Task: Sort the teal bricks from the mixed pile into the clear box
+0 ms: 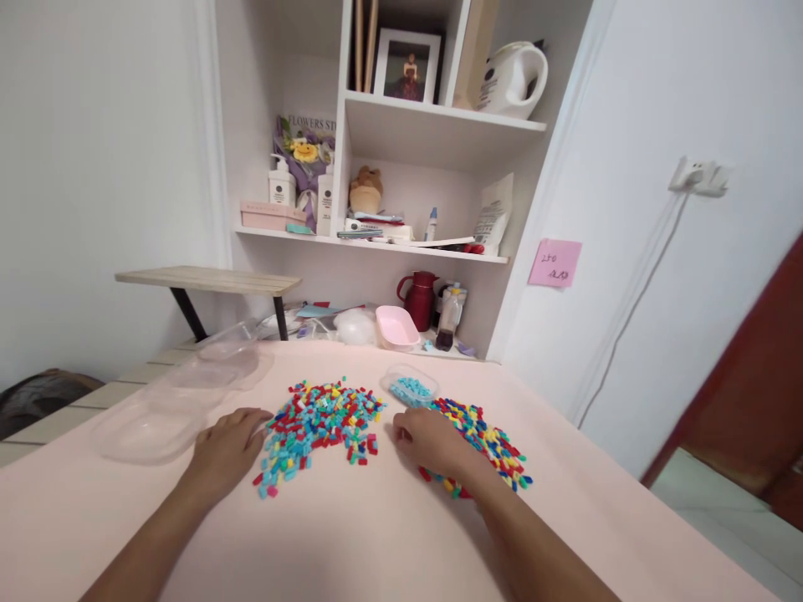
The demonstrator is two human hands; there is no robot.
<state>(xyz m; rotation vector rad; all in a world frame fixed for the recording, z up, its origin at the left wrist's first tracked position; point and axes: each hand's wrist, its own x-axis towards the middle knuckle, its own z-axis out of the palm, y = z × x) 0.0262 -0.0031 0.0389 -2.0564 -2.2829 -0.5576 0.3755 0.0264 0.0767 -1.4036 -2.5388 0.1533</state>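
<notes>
A heap of small coloured pieces [319, 422] in red, blue, green and yellow lies on the pink table [376, 535] between my hands. My left hand [229, 447] rests palm down at the heap's left edge, fingers curled toward the pieces. My right hand [430, 439] lies to the right of the heap, fingers bent and pressed to the table, partly covering a second heap of coloured pieces [489, 443]. A small clear container [411, 389] with only light-blue pieces stands just beyond my right hand. Whether either hand holds a piece is hidden.
Clear plastic tubs or lids [169, 410] lie at the left of the table. Behind stand a pink tray [396, 326], a red jug [421, 299] and cluttered white shelves [432, 117]. A wooden side table [207, 280] is at the left; a door is at the right.
</notes>
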